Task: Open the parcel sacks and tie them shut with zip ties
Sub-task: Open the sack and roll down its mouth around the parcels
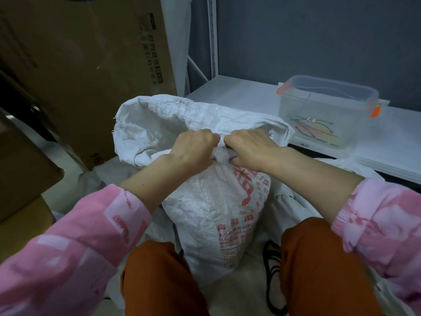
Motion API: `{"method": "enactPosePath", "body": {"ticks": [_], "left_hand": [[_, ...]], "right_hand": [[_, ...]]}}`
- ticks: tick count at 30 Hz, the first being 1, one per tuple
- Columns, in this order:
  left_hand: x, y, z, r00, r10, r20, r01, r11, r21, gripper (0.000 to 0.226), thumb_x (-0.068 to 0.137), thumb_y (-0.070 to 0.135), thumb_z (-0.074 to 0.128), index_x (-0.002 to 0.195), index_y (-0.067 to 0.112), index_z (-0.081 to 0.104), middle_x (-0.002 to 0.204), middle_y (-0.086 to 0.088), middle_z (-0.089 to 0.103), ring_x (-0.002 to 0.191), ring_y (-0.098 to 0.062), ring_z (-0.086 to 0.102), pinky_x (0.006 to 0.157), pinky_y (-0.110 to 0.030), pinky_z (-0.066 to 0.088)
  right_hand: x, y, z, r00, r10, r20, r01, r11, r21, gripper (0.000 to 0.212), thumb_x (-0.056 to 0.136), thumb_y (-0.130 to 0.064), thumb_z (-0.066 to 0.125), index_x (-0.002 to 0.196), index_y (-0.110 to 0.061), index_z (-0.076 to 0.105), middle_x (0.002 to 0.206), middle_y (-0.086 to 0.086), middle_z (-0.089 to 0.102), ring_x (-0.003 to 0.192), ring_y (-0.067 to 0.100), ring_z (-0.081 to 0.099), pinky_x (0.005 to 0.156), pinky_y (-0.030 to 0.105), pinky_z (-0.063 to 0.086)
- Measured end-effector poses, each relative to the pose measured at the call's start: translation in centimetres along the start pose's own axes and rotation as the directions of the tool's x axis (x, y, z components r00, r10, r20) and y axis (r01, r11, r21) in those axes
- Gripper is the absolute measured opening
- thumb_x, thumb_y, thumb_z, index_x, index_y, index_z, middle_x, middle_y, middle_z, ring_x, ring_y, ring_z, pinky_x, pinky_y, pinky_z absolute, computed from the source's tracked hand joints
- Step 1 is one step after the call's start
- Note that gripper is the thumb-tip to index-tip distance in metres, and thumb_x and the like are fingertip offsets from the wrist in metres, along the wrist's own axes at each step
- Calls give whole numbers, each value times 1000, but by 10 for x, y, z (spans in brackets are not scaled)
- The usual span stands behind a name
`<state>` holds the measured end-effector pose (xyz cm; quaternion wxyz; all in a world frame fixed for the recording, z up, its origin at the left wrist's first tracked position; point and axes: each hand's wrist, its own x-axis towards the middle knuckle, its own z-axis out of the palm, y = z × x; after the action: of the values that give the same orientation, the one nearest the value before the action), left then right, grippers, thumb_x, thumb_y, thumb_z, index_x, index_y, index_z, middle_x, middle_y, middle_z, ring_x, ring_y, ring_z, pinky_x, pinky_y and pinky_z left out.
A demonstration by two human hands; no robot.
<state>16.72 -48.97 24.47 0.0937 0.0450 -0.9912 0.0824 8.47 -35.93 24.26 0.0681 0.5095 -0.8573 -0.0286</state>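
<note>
Two hands, left [193,147] and right [248,147], each grip clenched round upright sack's [216,206] bunched neck

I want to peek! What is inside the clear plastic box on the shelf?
Through the wall of the clear box, thin dark ties lie on the bottom over something orange and yellow. A small tag reads 15. The wall is cloudy, so the coloured thing cannot be told.

We see our left hand [193,145] and right hand [250,144] side by side, each with a closed grip on the bunched neck of a white woven sack [214,208] standing between our knees. On the shelf [239,92] beyond sits a clear plastic box [328,106] with orange clips.
</note>
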Motion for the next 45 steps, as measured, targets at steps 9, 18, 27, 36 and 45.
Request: {"method": "enactPosePath", "body": {"ticks": [9, 18, 27, 36, 45], "left_hand": [[18, 7, -29, 925, -68, 374, 219, 899, -379, 29, 72, 32, 75, 84, 8, 64, 82, -6, 69, 66, -18, 62, 59, -26, 48], [15, 9, -1, 960, -96, 263, 136, 981, -138, 21, 73, 18, 71, 89, 11, 59, 95, -6, 61, 92, -28, 59, 71, -33, 47], [1, 19, 10, 944, -59, 324, 74, 997, -36, 14, 81, 9, 57, 80, 18, 47, 95, -6, 60, 81, -25, 53, 66, -31, 40], [-43, 34, 55, 790, -42, 612, -131, 963, 236, 33, 90, 10, 57, 123, 13, 57, 118, -5, 61, 107, -22, 61, 82, -28, 48], [22, 42, 4, 921, -135, 366, 253, 921, -297, 69, 57, 68, 75, 99, 17, 56, 89, 3, 63, 77, -13, 60, 70, -31, 53]], "right_hand": [[-9, -11, 23, 942, -36, -335, 26, 999, -34, 26, 87, -6, 57, 113, -7, 57, 73, 13, 62, 52, 30, 53, 48, 31, 26], [-17, 14, 4, 957, 196, -214, -158, 970, 182, 27, 87, -19, 63, 111, -13, 51, 102, 6, 59, 86, 27, 59, 66, 36, 44], [0, 53, 7, 775, 616, 142, -490, 443, 751, 21, 85, 0, 53, 65, -10, 53, 56, 6, 41, 47, 19, 37, 44, 23, 27], [0, 95, 3, 755, 372, 539, -18, -811, 584, 32, 97, -3, 31, 68, -12, 40, 39, -2, 31, 29, 7, 23, 34, 14, 13], [-1, 84, 2, 805, 306, 507, -44, -822, 567, 30, 94, -5, 34, 65, -11, 41, 51, -2, 30, 39, 6, 21, 35, 14, 14]]}}
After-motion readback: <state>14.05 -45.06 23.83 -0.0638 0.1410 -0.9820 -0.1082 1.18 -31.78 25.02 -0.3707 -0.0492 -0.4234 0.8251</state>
